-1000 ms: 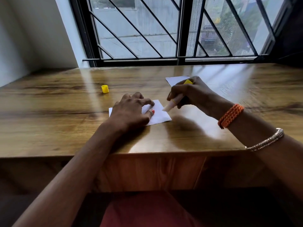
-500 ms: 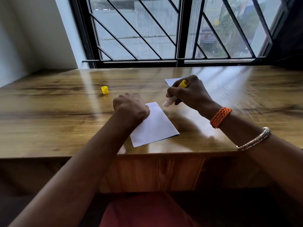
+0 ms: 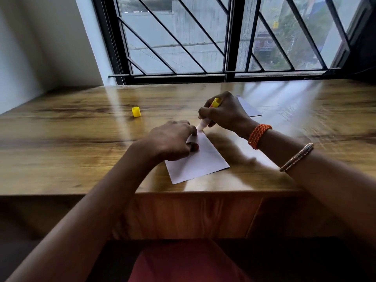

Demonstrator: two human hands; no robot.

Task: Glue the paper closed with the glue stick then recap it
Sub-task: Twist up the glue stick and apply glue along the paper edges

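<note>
A folded white paper (image 3: 200,161) lies near the front edge of the wooden table (image 3: 71,151), turned at an angle. My left hand (image 3: 173,139) pinches its far corner and lifts the top flap a little. My right hand (image 3: 225,112) grips the uncapped glue stick (image 3: 209,115), a white tube with a yellow end, tilted so its tip touches the paper just under the lifted flap. The yellow cap (image 3: 136,112) stands by itself on the table, off to the left and well apart from both hands.
A second white sheet (image 3: 249,108) lies behind my right hand, partly hidden by it. A barred window (image 3: 230,37) runs along the table's far edge. A white wall closes the left side.
The paper has been turned and pulled nearer the front edge. My left hand moved from pressing flat to pinching up the flap corner. The glue tip came down onto the paper.
</note>
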